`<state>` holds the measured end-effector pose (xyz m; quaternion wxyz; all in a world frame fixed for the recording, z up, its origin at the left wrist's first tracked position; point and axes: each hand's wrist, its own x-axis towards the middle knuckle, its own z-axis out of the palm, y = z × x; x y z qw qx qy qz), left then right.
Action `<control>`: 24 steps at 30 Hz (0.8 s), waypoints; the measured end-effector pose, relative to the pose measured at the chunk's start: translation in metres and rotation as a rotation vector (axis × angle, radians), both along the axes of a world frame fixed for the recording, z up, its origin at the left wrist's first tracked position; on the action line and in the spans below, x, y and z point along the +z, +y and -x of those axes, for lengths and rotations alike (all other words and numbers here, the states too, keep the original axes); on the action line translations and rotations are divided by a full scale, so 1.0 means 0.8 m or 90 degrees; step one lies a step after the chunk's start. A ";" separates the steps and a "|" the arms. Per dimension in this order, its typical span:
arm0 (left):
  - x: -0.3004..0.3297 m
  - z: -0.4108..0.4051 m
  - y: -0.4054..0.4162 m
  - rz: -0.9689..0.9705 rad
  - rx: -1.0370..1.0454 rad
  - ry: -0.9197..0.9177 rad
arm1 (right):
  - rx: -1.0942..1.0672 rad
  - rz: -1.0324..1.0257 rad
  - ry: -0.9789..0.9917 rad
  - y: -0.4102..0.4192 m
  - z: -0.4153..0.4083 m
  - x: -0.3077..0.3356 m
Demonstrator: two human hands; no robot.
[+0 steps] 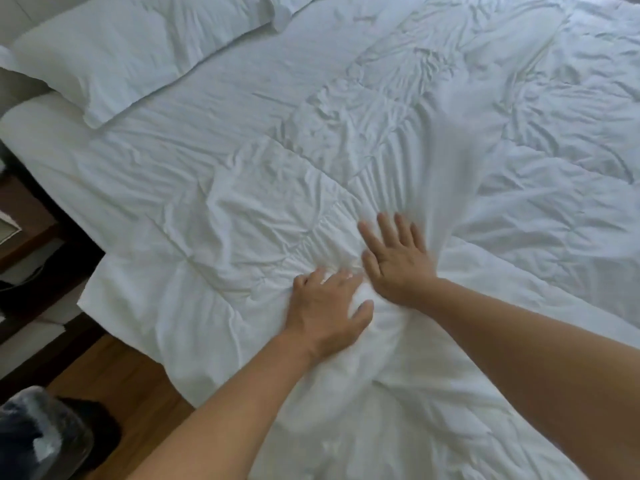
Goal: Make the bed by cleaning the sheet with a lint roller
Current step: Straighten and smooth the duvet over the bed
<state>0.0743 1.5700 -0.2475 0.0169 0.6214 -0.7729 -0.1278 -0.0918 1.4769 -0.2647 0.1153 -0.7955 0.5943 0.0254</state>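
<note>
A white duvet point(485, 168) covers most of the bed, wrinkled and bunched near the front. My left hand point(325, 310) lies on a bunched fold of it, fingers curled into the cloth. Just right of it, my right hand point(398, 258) presses flat on the duvet with fingers spread and straight. The white sheet point(214, 109) shows bare on the left half of the bed. No lint roller is in view.
A white pillow point(124, 53) lies at the head of the bed, top left, with a second pillow point(287, 5) beside it. Left of the bed are a dark wooden nightstand point(24, 220) and wooden floor point(138, 393). A dark furry slipper point(38, 434) is at bottom left.
</note>
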 end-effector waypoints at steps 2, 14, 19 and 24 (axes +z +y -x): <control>-0.013 -0.076 -0.011 0.054 0.039 -0.001 | -0.027 0.006 0.009 0.004 0.000 -0.014; -0.007 -0.291 -0.050 0.118 0.284 -0.010 | 0.143 0.017 -0.127 -0.060 -0.319 0.073; -0.062 -0.352 0.024 -0.050 0.334 0.024 | 0.237 0.004 0.043 -0.008 -0.399 -0.007; -0.029 -0.390 0.020 0.194 0.352 0.053 | 0.158 0.124 -0.014 -0.058 -0.456 0.024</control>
